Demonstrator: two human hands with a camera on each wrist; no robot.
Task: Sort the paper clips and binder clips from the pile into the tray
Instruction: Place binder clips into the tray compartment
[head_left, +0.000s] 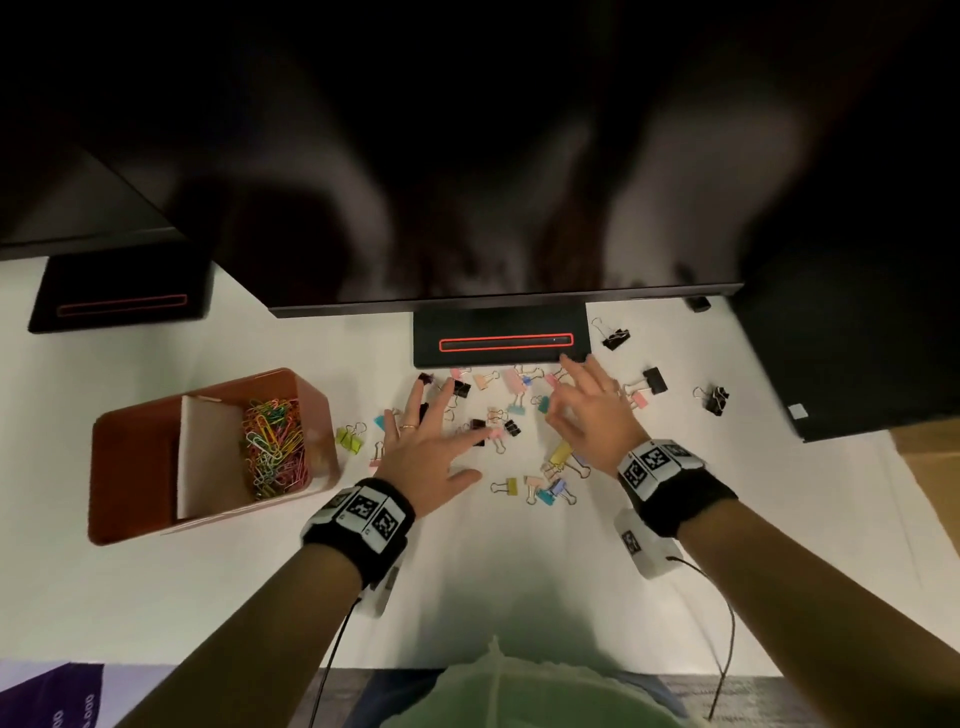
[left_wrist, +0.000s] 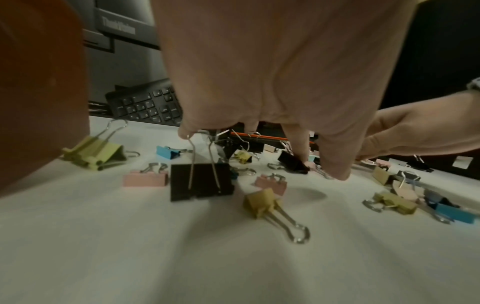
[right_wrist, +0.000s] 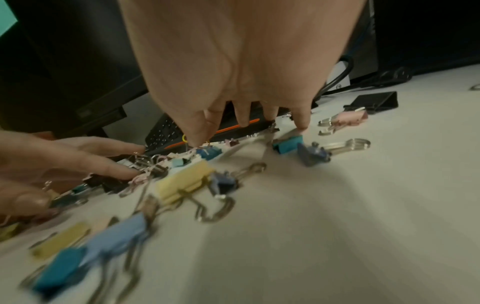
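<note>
Left hand (head_left: 423, 457): spread flat over the binder clips (head_left: 511, 415), fingers straight, nothing gripped.
Right hand (head_left: 592, 415): fingers relaxed, tips touching the clips.
Paper clips (head_left: 272, 447): in the tray (head_left: 130, 457), right compartment.
Tray: placed on the bench (head_left: 519, 571), left of the pile.

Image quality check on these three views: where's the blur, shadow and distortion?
Head view: upper half dark and smeared across the monitor, table evenly lit, strong wide-angle bending. Left wrist view: mostly sharp; the left hand casts soft shadows, orange tray a blurred mass at left. Right wrist view: heavy motion blur on the near binder clips; right hand looms large, distorted.
</note>
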